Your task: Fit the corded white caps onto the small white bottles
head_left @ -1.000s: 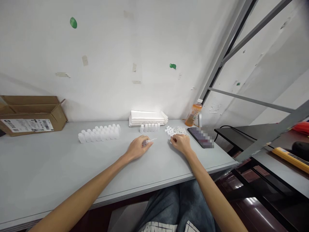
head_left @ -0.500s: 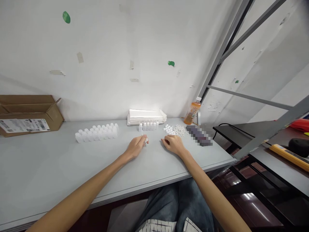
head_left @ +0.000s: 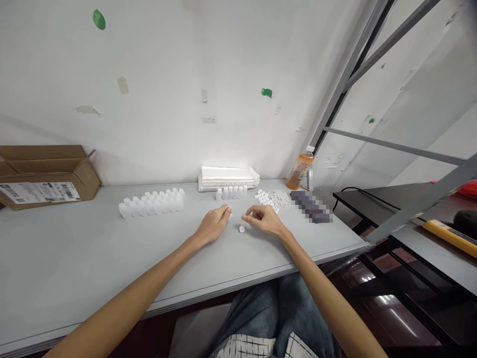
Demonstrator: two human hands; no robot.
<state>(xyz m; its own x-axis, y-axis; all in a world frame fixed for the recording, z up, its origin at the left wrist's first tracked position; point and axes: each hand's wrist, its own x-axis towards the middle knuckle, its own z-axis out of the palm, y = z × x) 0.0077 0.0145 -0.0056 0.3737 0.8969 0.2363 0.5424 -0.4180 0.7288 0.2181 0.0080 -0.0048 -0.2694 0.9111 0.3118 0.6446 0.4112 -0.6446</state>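
Observation:
My left hand is closed around a small white bottle, of which only a bit shows past the fingers. To its right, my right hand hovers over the table with thumb and forefinger pinched. Whatever sits between those fingertips is too small to make out. Just below them a white cap lies on the table. Behind my right hand are a cluster of white caps and a pile of small white plastic pieces. A short row of small white bottles stands beyond both hands.
Several rows of translucent white bottles stand on the left of the grey table. At the back are a stack of white trays and an orange drink bottle. A cardboard box sits far left; a metal frame rises right.
A white cap now lies on the table between my hands. My right hand has come slightly left, its fingers now in a pinch. My left hand has turned a little around the bottle.

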